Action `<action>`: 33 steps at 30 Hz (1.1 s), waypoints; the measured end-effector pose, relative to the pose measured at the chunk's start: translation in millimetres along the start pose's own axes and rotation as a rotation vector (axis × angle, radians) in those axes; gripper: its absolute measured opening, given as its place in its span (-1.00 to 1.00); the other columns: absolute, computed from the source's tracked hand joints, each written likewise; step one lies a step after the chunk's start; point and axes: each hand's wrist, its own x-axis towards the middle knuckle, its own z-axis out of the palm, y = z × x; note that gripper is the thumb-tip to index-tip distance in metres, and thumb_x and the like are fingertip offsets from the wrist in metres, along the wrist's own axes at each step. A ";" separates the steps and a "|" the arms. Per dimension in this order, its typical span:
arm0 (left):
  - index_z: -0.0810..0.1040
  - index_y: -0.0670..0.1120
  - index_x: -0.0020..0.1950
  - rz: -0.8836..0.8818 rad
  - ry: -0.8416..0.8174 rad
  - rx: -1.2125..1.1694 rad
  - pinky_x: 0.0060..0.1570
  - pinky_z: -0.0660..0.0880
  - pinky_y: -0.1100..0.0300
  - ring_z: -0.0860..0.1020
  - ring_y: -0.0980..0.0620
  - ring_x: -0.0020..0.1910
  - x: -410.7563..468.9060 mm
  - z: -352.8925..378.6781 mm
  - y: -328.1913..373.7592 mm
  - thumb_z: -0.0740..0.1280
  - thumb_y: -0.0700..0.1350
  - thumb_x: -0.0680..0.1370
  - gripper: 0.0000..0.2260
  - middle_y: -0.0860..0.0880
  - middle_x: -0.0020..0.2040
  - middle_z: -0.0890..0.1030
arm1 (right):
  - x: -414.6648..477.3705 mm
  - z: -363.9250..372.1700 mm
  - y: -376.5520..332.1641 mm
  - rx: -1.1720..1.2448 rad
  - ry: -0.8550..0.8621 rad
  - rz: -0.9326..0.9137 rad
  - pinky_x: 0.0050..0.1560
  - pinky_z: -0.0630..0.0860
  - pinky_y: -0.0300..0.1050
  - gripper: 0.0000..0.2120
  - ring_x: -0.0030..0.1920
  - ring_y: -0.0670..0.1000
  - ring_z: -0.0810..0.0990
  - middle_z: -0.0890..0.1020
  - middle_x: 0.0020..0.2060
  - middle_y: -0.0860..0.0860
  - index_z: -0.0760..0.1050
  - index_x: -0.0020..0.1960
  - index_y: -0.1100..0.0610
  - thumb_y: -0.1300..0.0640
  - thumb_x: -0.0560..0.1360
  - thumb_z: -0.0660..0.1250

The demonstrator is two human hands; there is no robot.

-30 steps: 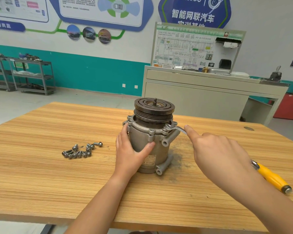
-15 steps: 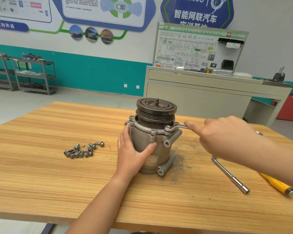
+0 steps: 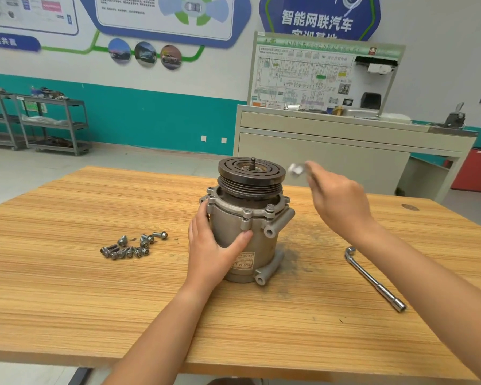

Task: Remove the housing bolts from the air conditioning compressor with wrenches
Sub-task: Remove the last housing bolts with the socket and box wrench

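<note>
Centre of frame: the compressor (image 3: 250, 240) stands upright on the wooden table (image 3: 67, 301). My left hand (image 3: 211, 251) wraps round its housing, thumb across the front. Right of the pulley (image 3: 252, 176), my right hand (image 3: 342, 204) holds a blurred wrench (image 3: 296, 170) in the air, apart from the flange (image 3: 250, 212). Left of centre: loose bolts (image 3: 134, 247). Lower right: an L-shaped socket wrench (image 3: 372, 279) lying on the table.

We view from single head-worn wide-angle camera, facing forward and down; compressor (image 3: 261, 243) near, mid-frame; wooden table (image 3: 67, 287) around compressor, training bench (image 3: 317, 159) beyond compressor.
</note>
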 end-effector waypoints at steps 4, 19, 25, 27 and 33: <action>0.09 0.05 0.51 0.002 0.009 -0.004 0.30 0.16 0.19 0.18 0.14 0.38 0.7 1.5 -0.9 0.50 0.08 0.36 -0.15 0.16 0.31 0.24 | -30.6 -36.5 -12.7 0.174 0.051 0.122 -0.50 0.25 -0.14 -0.63 -0.49 -0.02 0.36 0.37 -0.46 -0.11 0.31 0.38 0.17 0.18 0.58 0.12; 0.09 0.02 0.52 -0.013 0.015 0.000 0.30 0.13 0.21 0.17 0.09 0.41 0.0 1.9 -0.6 0.44 0.14 0.31 -0.13 0.03 0.40 0.27 | -34.2 -65.9 -71.7 -0.601 -0.642 -0.005 -0.54 0.08 -0.14 -0.34 -0.31 0.06 0.29 0.31 -0.31 0.01 -0.18 0.50 0.13 0.34 0.49 0.03; 0.08 0.00 0.53 -0.015 0.018 0.023 0.31 0.11 0.21 0.15 0.09 0.42 0.3 2.8 -2.3 0.49 0.05 0.37 -0.14 0.02 0.43 0.25 | -30.6 -60.3 -89.5 -0.655 -0.704 -0.136 -0.58 0.09 -0.15 -0.40 -0.37 0.00 0.32 0.48 0.05 0.21 -0.18 0.45 0.39 0.41 0.50 0.04; 0.08 0.01 0.52 -0.019 0.021 0.013 0.29 0.11 0.22 0.16 0.09 0.42 -0.3 2.6 -2.1 0.50 0.04 0.37 -0.15 0.03 0.42 0.26 | -25.7 -61.7 -73.6 -0.681 -0.654 -0.229 -0.58 0.09 -0.14 -0.40 -0.42 -0.01 0.29 0.50 -0.17 0.10 -0.15 0.47 0.33 0.37 0.51 0.05; 0.08 0.02 0.52 -0.033 0.010 0.008 0.33 0.13 0.18 0.16 0.06 0.43 -0.4 1.6 -1.0 0.50 0.05 0.38 -0.15 0.02 0.43 0.26 | -4.7 -50.4 -9.9 -0.674 -0.551 -0.332 -0.54 0.07 -0.17 -0.56 -0.51 -0.03 0.23 0.27 -0.46 -0.09 0.13 0.39 0.00 0.24 0.54 0.03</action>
